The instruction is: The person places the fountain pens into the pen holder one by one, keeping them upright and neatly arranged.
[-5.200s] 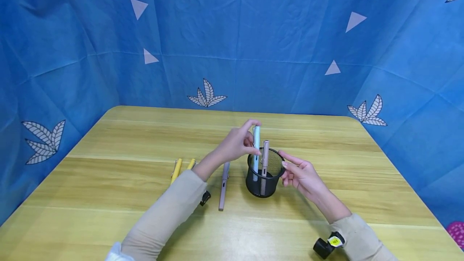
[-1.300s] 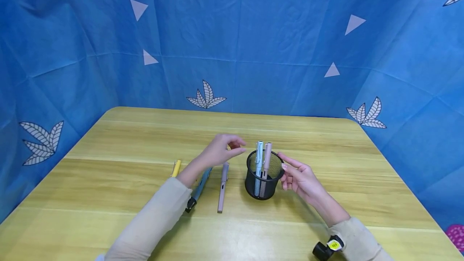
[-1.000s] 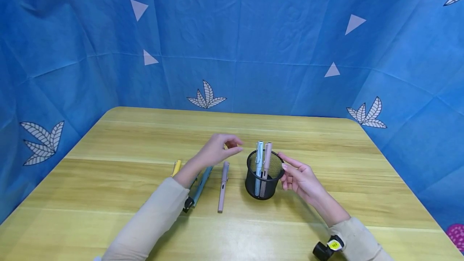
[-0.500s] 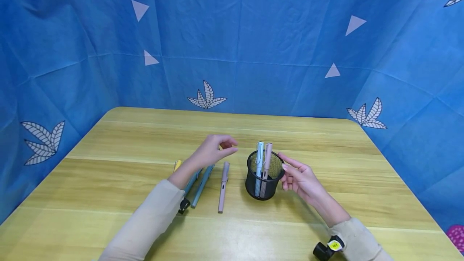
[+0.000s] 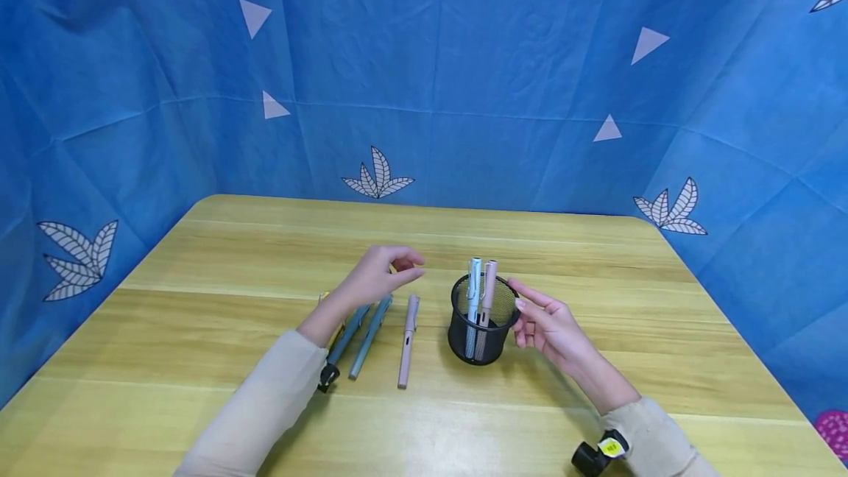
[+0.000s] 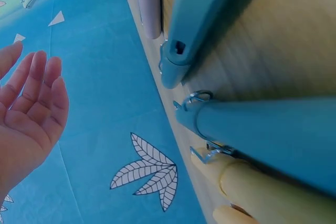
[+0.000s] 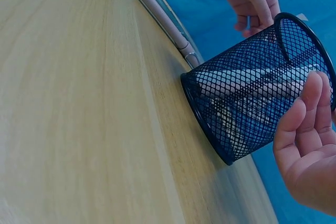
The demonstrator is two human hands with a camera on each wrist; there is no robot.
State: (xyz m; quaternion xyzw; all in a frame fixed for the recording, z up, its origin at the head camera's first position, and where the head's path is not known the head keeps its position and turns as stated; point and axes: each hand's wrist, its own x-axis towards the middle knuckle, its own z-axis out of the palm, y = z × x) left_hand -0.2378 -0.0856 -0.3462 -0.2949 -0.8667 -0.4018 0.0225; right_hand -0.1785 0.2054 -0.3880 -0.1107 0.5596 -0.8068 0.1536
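Observation:
A black mesh pen holder (image 5: pixel 486 352) stands upright on the table, with a light blue pen (image 5: pixel 474 282) and a pale mauve pen (image 5: pixel 489 287) leaning inside. My right hand (image 5: pixel 555 328) holds its rim from the right, thumb and forefinger at the edge. My left hand (image 5: pixel 379 275) hovers left of the holder, fingers loosely bent, nothing in them. Below it lie a mauve pen (image 5: pixel 407 344) and two teal pens (image 5: pixel 371 337). The left wrist view also shows a yellow pen (image 6: pixel 257 187) and part of another; my left forearm mostly hides these in the head view.
The wooden table (image 5: pixel 596 256) backs onto a blue patterned cloth (image 5: pixel 517 72). A small black camera (image 5: pixel 589 455) sits on my right wrist, and another (image 5: pixel 327 376) on my left wrist comes close to the teal pens.
The light blue pen, earlier gripped by my left hand at the holder, now stands inside it. My left hand has let go and drifted left. My right hand stays at the rim.

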